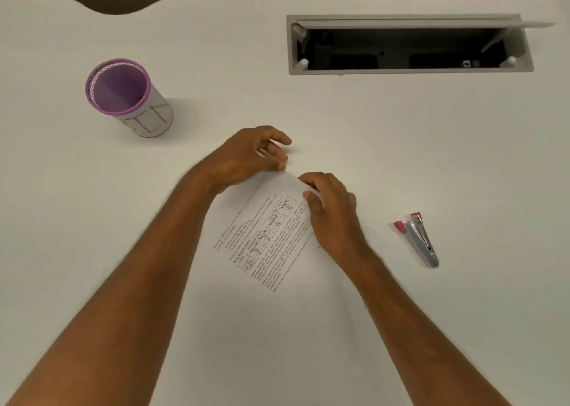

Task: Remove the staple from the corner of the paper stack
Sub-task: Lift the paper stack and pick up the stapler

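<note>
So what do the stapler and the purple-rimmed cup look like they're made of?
The stapler: body looks like bare shiny metal, silvery with glints, and pink tips, probably plastic. The cup: likely fine mesh, judging by the lattice at its purple rim, wrapped in a matte pale sleeve, possibly paper.

Soft, even light falls on the pale surface (pixel 401 146), slightly dim and warm-toned, with no glare. The cup (pixel 129 100) beyond the left hand (pixel 246 159) throws a faint shadow to its right. Fingertips of that hand are motion-blurred. Wide-angle distortion curves the surface's far edge, and the forearms stretch toward the bottom corners.
</note>
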